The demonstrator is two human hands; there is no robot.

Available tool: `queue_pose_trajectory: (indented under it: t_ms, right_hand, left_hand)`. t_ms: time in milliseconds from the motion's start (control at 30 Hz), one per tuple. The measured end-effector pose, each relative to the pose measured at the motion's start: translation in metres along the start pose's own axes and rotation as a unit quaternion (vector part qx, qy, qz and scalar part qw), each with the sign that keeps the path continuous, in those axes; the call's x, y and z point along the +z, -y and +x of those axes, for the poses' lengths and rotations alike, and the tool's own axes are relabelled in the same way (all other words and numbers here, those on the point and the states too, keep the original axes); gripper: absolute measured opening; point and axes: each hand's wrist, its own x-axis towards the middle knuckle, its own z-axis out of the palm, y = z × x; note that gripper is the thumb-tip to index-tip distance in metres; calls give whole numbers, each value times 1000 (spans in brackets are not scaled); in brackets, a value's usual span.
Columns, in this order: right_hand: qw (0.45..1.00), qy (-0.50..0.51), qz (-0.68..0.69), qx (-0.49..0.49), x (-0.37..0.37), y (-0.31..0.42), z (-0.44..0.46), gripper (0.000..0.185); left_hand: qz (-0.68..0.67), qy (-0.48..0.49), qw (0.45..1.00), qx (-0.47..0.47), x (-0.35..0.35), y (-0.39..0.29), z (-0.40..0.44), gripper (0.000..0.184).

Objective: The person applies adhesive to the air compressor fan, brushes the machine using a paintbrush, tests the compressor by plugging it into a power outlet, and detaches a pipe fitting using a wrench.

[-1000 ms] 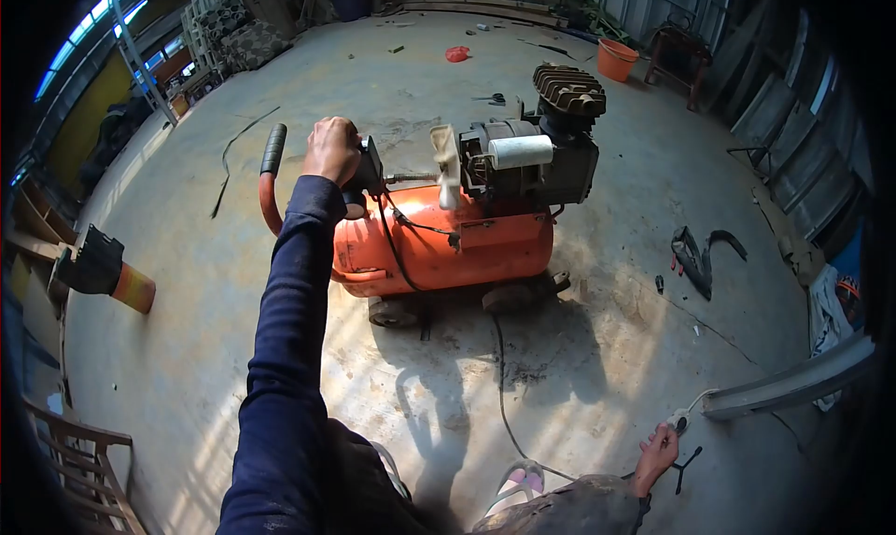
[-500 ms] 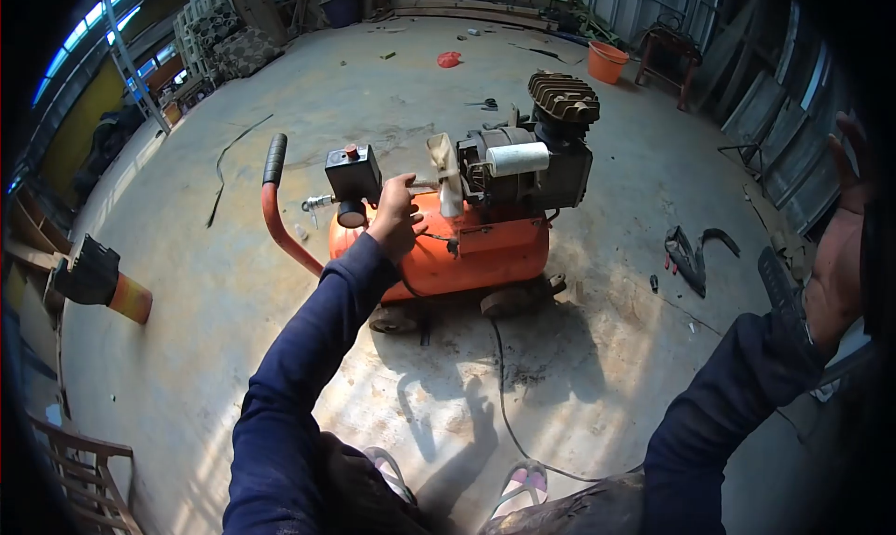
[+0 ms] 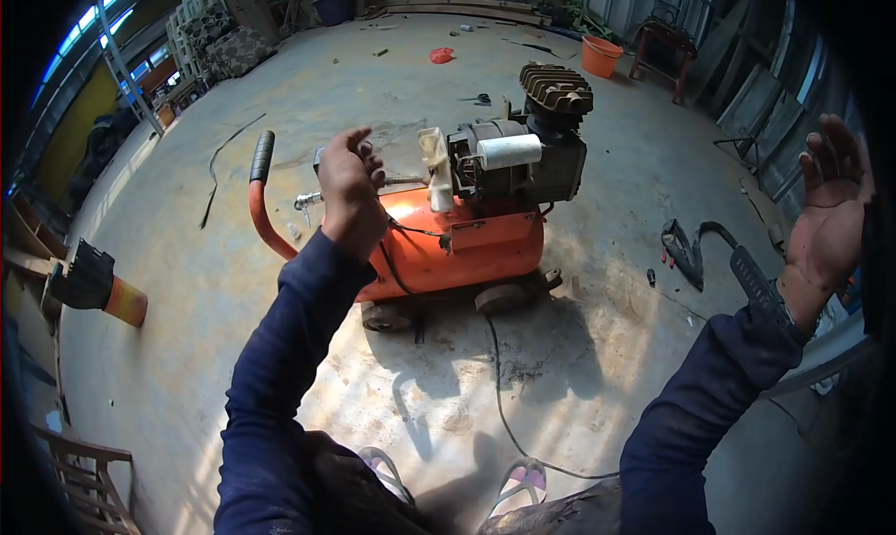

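Observation:
An orange air compressor [image 3: 467, 262] stands on its wheels on the floor before me. Its finned dark pump head [image 3: 557, 89] rises at the right, with a white cylinder [image 3: 509, 151] and a pale fan [image 3: 436, 166] to the left of it. My left hand [image 3: 353, 190] is raised over the left end of the tank, fingers loosely bent and apart, holding nothing visible. It hides most of the black switch box; I cannot tell whether it touches it. Away to the right, my right hand [image 3: 831, 208] is held up with palm and spread fingers showing, nothing in it.
A curved handle [image 3: 262, 190] sticks up at the compressor's left. A black cable [image 3: 509, 414] runs across the floor towards my feet. A black-and-orange object [image 3: 103, 288] lies left, a dark bag-like item [image 3: 684, 255] right. An orange bucket [image 3: 601, 57] stands farther back.
My left hand has lifted off the switch box area and turned upward, moving slightly left. My right hand has come further into view, its fingers spread. The compressor stands as before.

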Motion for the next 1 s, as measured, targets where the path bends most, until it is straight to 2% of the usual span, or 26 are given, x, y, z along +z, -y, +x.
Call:
queue_pose_trajectory:
  t_ms: [33,67,167,200,233,300,367,400,500,633,700,767,867,900,933,967,1000]
  right_hand:
    - [1000,10,25,4,1,1,-1,44]
    - [1000,8,24,11,1,1,-3,44]
    - [999,-27,18,15,7,3,-5,39]
    - [999,-27,21,13,4,-1,-4,39]
    - [999,-32,-31,4,-3,-11,-3,37]
    - [990,-38,-137,-9,-14,-25,-2,43]
    - [989,-24,-141,-19,-13,-27,-5,43]
    - [989,-11,-146,-30,-12,-28,-7,42]
    - [986,4,-163,-36,-10,-25,-9,42]
    - [984,8,-176,-39,-14,-30,-10,42]
    - [984,27,-160,-75,-18,-38,-7,41]
    - [987,16,-148,-59,-15,-40,-8,41]
    - [993,-5,-117,-30,-15,-41,-5,42]
    - [995,42,15,84,-21,-35,3,41]
    - [967,84,146,194,-30,-28,11,40]
    - [908,122,273,295,-37,-24,14,39]
    - [911,114,265,295,-23,-19,5,39]
  left_hand:
    - [-123,-17,970,207,22,-34,-23,14]
    - [-107,79,897,422,28,-63,-36,16]
    - [-97,41,896,431,17,-95,-25,17]
    - [68,14,908,414,12,-89,-9,20]
    - [230,-12,893,387,4,-71,12,24]
    - [474,-7,820,320,-22,-29,47,32]
    - [580,-78,699,412,-54,11,77,36]
    - [580,-77,699,411,-66,18,86,36]
    - [674,-30,653,345,-86,28,101,33]
    - [639,5,693,333,-84,24,102,26]
    - [650,2,680,339,-81,24,99,24]
    - [670,-13,653,352,-78,28,96,21]
    - [663,-20,647,376,-78,32,96,16]
    - [659,-25,643,389,-78,33,97,13]
    - [656,-15,645,390,-78,32,96,13]
    - [655,-13,652,381,-78,28,95,16]
    - [654,-13,659,372,-77,27,95,18]
